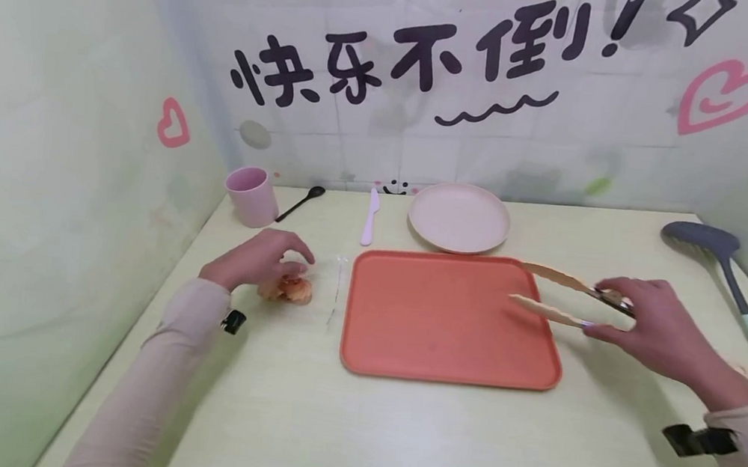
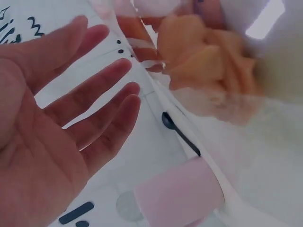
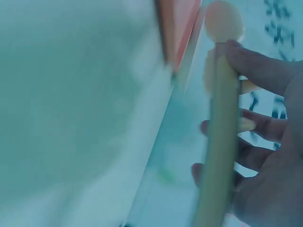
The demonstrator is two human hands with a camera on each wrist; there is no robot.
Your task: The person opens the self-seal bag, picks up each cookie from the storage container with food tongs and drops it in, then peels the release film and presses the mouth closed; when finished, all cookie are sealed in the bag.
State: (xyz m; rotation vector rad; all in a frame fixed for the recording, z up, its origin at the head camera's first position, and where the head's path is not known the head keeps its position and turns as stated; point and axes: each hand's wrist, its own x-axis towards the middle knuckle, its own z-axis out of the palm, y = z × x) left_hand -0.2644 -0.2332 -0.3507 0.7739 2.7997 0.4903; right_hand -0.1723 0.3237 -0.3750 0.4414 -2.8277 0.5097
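My left hand (image 1: 263,257) is over the left side of the table, its fingers loosely bent and apart with nothing between them. Just under it lies a clear plastic bag (image 1: 326,289) with orange-brown, crinkled food (image 1: 296,291) inside; the kind cannot be told. The left wrist view shows the palm, spread fingers and the food (image 2: 203,61) beside them. With my right hand (image 1: 662,333) I hold a pair of tongs (image 1: 562,276) between thumb and fingers. Their two tan arms stand apart, tips over the right edge of an orange-red tray (image 1: 440,322) that bears nothing.
A pink cup (image 1: 252,199), a black spoon (image 1: 302,202), a lilac knife (image 1: 370,218) and a pink plate (image 1: 460,218) line the back of the table. On the right lies a dark slotted turner (image 1: 735,276) with a mint handle. Printed cloth walls stand left, right and behind.
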